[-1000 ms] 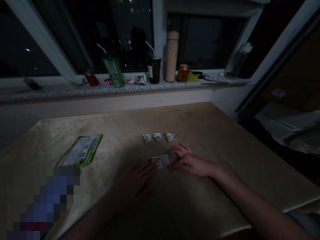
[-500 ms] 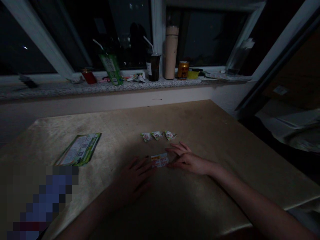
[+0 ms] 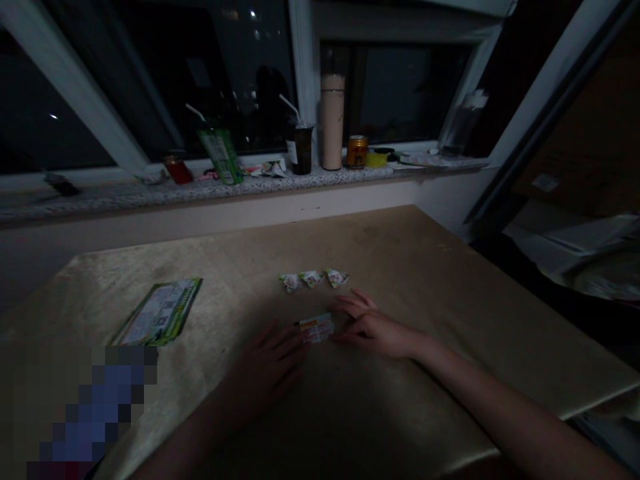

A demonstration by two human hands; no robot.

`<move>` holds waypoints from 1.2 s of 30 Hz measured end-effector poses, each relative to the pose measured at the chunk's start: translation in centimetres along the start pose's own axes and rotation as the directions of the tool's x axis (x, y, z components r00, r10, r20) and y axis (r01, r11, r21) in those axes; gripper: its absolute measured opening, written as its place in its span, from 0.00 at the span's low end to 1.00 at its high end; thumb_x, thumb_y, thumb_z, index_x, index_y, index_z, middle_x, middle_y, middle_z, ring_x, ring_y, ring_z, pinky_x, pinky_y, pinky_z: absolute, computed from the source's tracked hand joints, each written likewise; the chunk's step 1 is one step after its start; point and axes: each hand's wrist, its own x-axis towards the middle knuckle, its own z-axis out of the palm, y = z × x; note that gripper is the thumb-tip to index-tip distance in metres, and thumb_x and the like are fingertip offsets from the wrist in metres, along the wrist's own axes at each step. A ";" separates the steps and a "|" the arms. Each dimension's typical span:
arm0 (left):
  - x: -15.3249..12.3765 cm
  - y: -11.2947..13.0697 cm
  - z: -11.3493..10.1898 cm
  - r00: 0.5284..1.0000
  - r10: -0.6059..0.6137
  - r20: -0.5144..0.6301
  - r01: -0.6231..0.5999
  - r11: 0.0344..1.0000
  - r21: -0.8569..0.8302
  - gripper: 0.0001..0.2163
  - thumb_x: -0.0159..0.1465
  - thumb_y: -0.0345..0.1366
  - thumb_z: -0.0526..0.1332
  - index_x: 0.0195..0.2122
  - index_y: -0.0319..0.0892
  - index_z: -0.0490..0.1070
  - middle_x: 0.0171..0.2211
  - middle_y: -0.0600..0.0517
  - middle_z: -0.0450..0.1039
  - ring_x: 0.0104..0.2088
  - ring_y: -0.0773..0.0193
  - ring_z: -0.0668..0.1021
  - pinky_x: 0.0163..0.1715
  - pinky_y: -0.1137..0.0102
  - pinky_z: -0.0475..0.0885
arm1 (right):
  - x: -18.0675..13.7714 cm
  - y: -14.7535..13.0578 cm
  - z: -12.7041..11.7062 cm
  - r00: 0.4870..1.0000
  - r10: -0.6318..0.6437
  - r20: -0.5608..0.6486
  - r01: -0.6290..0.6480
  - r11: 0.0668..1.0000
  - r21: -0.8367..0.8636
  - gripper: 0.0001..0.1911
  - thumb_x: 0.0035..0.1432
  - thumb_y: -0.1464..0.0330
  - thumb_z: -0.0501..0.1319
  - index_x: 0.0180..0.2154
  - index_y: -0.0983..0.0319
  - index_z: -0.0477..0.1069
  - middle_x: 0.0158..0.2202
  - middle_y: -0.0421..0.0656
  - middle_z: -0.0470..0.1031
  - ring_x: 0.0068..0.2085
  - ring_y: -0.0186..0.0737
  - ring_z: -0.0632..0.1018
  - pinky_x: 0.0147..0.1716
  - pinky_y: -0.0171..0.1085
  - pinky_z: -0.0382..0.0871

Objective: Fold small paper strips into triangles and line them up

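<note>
A small folded slip of printed paper (image 3: 316,328), yellow and white, lies on the tan table (image 3: 425,293) between my hands. My left hand (image 3: 267,367) rests flat with its fingers spread, the fingertips touching the slip's left edge. My right hand (image 3: 373,327) lies with fingers stretched out, pressing on the slip's right edge. Just beyond, three small folded paper pieces (image 3: 313,279) sit in a row.
A green printed leaflet stack (image 3: 159,313) lies at the left of the table. The stone windowsill (image 3: 100,195) behind holds a green drink carton (image 3: 220,150), a dark cup with straw (image 3: 300,147), a tall beige flask (image 3: 332,120), a can (image 3: 357,151) and a red jar (image 3: 177,169).
Both hands stay at the slip with almost no movement. The camera has tilted slightly, so the scene sits a little lower and to the left in view.
</note>
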 end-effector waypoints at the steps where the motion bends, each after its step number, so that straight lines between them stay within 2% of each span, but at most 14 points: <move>1: 0.0 0.0 0.1 1.000 -0.001 0.001 0.001 1.000 0.003 0.17 0.69 0.39 0.51 0.58 0.47 0.63 0.59 0.51 0.64 0.59 0.56 0.65 0.60 0.54 0.53 | 0.2 -0.3 0.2 0.999 -0.029 -0.035 0.027 0.999 -0.044 0.11 0.63 0.63 0.56 0.38 0.54 0.78 0.57 0.43 0.66 0.61 0.44 0.61 0.62 0.55 0.41; 3: -0.1 0.1 0.2 1.000 -0.002 0.002 0.002 1.000 0.006 0.17 0.69 0.38 0.52 0.59 0.48 0.62 0.59 0.51 0.63 0.59 0.56 0.65 0.60 0.54 0.54 | 0.5 -1.0 0.7 0.990 -0.107 -0.089 0.095 0.987 -0.126 0.11 0.64 0.66 0.55 0.40 0.58 0.76 0.53 0.43 0.71 0.58 0.41 0.66 0.63 0.52 0.41; 6: -0.1 0.1 0.4 1.000 -0.009 -0.007 0.009 1.000 0.017 0.19 0.69 0.39 0.52 0.61 0.48 0.59 0.60 0.51 0.62 0.59 0.56 0.65 0.60 0.54 0.54 | 0.8 -1.8 1.6 0.976 -0.211 -0.058 0.196 0.961 -0.197 0.15 0.65 0.63 0.53 0.48 0.59 0.72 0.51 0.43 0.73 0.56 0.39 0.68 0.63 0.47 0.47; 9: 0.0 0.3 0.5 1.000 -0.006 -0.011 0.006 0.999 0.039 0.19 0.69 0.40 0.52 0.61 0.47 0.59 0.59 0.51 0.63 0.59 0.56 0.65 0.60 0.55 0.54 | 0.7 -2.3 2.1 0.982 -0.187 0.010 0.184 0.955 -0.231 0.19 0.64 0.60 0.53 0.52 0.61 0.69 0.56 0.46 0.68 0.60 0.43 0.63 0.62 0.49 0.50; 11: 0.1 0.5 0.5 1.000 -0.004 -0.015 0.004 0.999 0.055 0.19 0.69 0.40 0.52 0.60 0.46 0.60 0.59 0.50 0.64 0.58 0.57 0.66 0.60 0.56 0.54 | 0.7 -2.4 2.1 0.987 -0.160 0.023 0.161 0.961 -0.225 0.18 0.63 0.60 0.54 0.51 0.61 0.70 0.59 0.47 0.64 0.61 0.45 0.61 0.62 0.51 0.50; 17: 0.2 0.9 0.3 0.999 0.020 -0.027 -0.018 0.997 0.071 0.19 0.69 0.40 0.52 0.59 0.43 0.61 0.59 0.49 0.64 0.58 0.58 0.66 0.60 0.58 0.55 | 0.9 -2.3 2.2 0.995 -0.088 -0.051 0.081 0.989 -0.127 0.12 0.64 0.65 0.54 0.45 0.58 0.73 0.59 0.42 0.64 0.62 0.43 0.60 0.62 0.50 0.48; 21: 0.1 0.9 0.6 0.999 0.010 -0.033 -0.008 0.999 0.035 0.20 0.68 0.40 0.52 0.60 0.42 0.60 0.59 0.49 0.63 0.58 0.58 0.66 0.58 0.61 0.59 | 1.1 -1.8 2.7 0.990 -0.106 -0.097 0.103 0.994 -0.044 0.12 0.63 0.64 0.55 0.46 0.57 0.72 0.53 0.42 0.72 0.56 0.40 0.68 0.61 0.48 0.52; 23: 0.0 0.8 0.8 0.999 -0.004 -0.035 0.003 1.000 -0.014 0.20 0.68 0.39 0.52 0.61 0.43 0.59 0.59 0.49 0.63 0.58 0.58 0.66 0.58 0.61 0.60 | 1.5 -1.6 2.9 0.991 -0.034 -0.130 0.035 0.999 0.001 0.15 0.63 0.64 0.55 0.50 0.58 0.69 0.51 0.44 0.73 0.54 0.39 0.70 0.60 0.46 0.54; 25: -0.1 0.7 1.0 0.999 -0.020 -0.037 0.018 0.998 -0.065 0.20 0.68 0.38 0.52 0.61 0.44 0.58 0.59 0.49 0.63 0.57 0.58 0.67 0.58 0.61 0.61 | 1.9 -1.5 2.9 0.984 0.068 -0.167 -0.076 0.996 -0.046 0.24 0.60 0.60 0.58 0.57 0.61 0.62 0.55 0.49 0.68 0.59 0.45 0.65 0.62 0.52 0.47; 27: -0.2 0.6 1.1 0.998 -0.047 -0.045 0.041 0.993 -0.114 0.20 0.68 0.37 0.53 0.61 0.45 0.58 0.59 0.49 0.64 0.57 0.58 0.68 0.57 0.61 0.62 | 2.2 -1.5 2.9 0.983 0.098 -0.155 -0.114 0.988 -0.100 0.29 0.59 0.58 0.59 0.58 0.63 0.61 0.58 0.51 0.65 0.61 0.49 0.61 0.63 0.57 0.40; 29: -0.2 0.6 1.0 0.994 -0.083 -0.069 0.071 0.984 -0.165 0.20 0.68 0.35 0.52 0.61 0.47 0.57 0.59 0.50 0.63 0.56 0.59 0.68 0.56 0.62 0.64 | 2.4 -1.6 3.0 0.987 0.094 -0.132 -0.110 0.987 -0.121 0.27 0.59 0.58 0.59 0.57 0.63 0.62 0.57 0.50 0.66 0.60 0.48 0.63 0.63 0.58 0.38; 32: 0.0 0.5 0.8 0.981 -0.150 -0.120 0.117 0.964 -0.241 0.21 0.69 0.34 0.50 0.62 0.49 0.54 0.61 0.51 0.60 0.58 0.59 0.66 0.56 0.62 0.64 | 2.4 -1.5 3.1 0.986 0.066 -0.155 -0.087 0.987 -0.134 0.26 0.58 0.59 0.60 0.55 0.62 0.63 0.54 0.49 0.69 0.58 0.46 0.65 0.63 0.56 0.41; 36: 0.2 0.3 0.6 0.953 -0.259 -0.158 0.200 0.928 -0.314 0.21 0.68 0.34 0.50 0.63 0.48 0.53 0.61 0.50 0.59 0.59 0.57 0.65 0.56 0.61 0.64 | 2.5 -1.4 3.3 0.978 -0.084 -0.191 0.034 0.968 -0.250 0.18 0.61 0.66 0.58 0.53 0.61 0.65 0.50 0.47 0.73 0.52 0.44 0.70 0.60 0.53 0.50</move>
